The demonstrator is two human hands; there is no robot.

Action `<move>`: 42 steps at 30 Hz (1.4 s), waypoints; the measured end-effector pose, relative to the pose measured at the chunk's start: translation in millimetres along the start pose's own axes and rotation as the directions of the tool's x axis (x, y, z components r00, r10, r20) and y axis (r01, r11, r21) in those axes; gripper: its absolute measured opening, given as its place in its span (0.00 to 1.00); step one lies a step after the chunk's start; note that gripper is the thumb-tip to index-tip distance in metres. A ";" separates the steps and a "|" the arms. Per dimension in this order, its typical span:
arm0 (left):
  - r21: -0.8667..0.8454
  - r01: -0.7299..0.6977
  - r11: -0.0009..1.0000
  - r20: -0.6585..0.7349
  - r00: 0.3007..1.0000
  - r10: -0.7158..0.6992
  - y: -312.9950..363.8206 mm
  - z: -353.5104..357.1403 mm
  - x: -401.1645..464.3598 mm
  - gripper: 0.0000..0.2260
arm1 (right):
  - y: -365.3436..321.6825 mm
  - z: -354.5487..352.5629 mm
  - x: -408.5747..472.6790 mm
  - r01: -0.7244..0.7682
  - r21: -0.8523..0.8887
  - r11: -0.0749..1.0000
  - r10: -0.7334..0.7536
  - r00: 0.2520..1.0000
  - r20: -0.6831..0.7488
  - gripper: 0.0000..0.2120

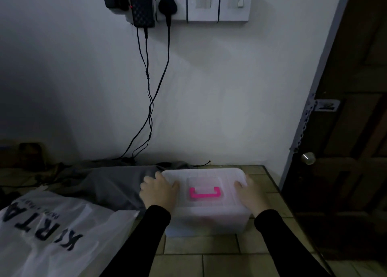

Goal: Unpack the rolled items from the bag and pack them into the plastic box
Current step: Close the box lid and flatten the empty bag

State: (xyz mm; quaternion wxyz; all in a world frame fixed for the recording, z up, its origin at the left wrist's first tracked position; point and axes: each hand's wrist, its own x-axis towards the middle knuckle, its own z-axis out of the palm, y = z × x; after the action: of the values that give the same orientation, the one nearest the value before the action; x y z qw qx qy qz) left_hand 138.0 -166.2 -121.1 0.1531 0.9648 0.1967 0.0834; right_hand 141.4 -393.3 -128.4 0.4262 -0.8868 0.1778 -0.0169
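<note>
A translucent plastic box [207,222] stands on the tiled floor near the wall, its lid on, with a pink handle [205,192] lying flat in the lid's middle. My left hand [158,190] rests on the lid's left edge and my right hand [250,195] on its right edge, fingers spread over the rim. A white plastic bag [52,230] with large black letters lies flat at the lower left. No rolled items show; the box's contents are blurred behind its walls.
Grey cloth [117,182] lies bunched between the bag and the box. Black cables [149,109] hang from wall sockets down to the floor behind it. A dark wooden door [345,130] with a knob stands at the right.
</note>
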 end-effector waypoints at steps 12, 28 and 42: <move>-0.079 -0.124 0.989 -0.146 0.983 0.111 -4.2 2.4 -4.1 0.22 | -10.9 1.1 -15.4 0.122 -0.232 0.965 -0.184 0.945 -0.271 0.20; -0.157 -0.416 0.896 -0.115 0.908 0.402 -7.3 25.5 -35.8 0.48 | 13.6 -2.5 -38.6 0.074 -0.487 0.870 -0.209 0.951 -0.229 0.38; 0.123 -0.370 0.921 0.008 0.928 0.372 73.5 43.1 26.7 0.51 | 3.6 -24.4 60.7 0.101 -0.482 0.871 -0.221 0.955 -0.199 0.41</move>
State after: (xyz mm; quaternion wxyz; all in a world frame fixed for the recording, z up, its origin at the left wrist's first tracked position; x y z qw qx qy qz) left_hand 197.8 -231.0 -134.7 0.0738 0.9915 0.0167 0.1062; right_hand 192.7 -433.7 -123.1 0.1721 -0.9657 0.1533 -0.1199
